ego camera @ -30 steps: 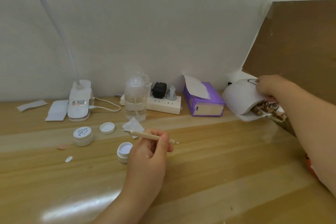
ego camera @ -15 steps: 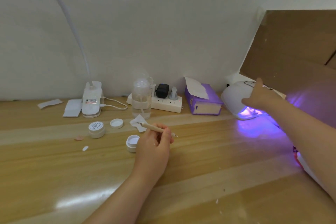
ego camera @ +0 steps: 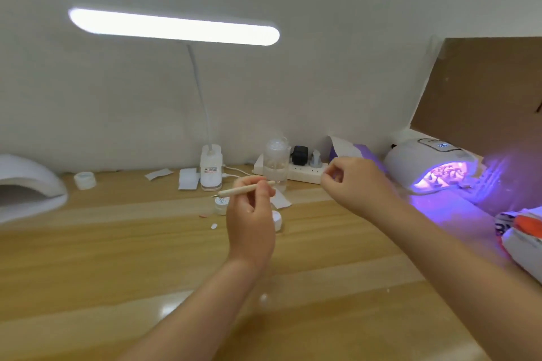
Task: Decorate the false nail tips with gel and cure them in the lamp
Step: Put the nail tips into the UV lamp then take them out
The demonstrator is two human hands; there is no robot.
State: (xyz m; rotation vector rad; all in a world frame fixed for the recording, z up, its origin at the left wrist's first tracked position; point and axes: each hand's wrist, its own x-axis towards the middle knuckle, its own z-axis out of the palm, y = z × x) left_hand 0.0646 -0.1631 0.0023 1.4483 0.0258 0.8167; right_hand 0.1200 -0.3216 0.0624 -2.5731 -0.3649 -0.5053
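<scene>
Two hands sit mid-frame in the head view, the only one. A second ago the right hand was tipping the white domed curing lamp at three o'clock; half a second ago it pressed the top and violet light came on. Now it has drawn back toward centre, fingers loosely curled with thumb and forefinger close, and whether they pinch anything I cannot tell. The lamp glows violet, with what looks like the nail tips on their stand inside, though blurred. The left hand still pinches the slim beige wooden dotting tool, tip now swung toward nine o'clock. Small white gel pots stand just beyond it on the pale wood desk. Curing seems underway, so decorating likely pauses.
</scene>
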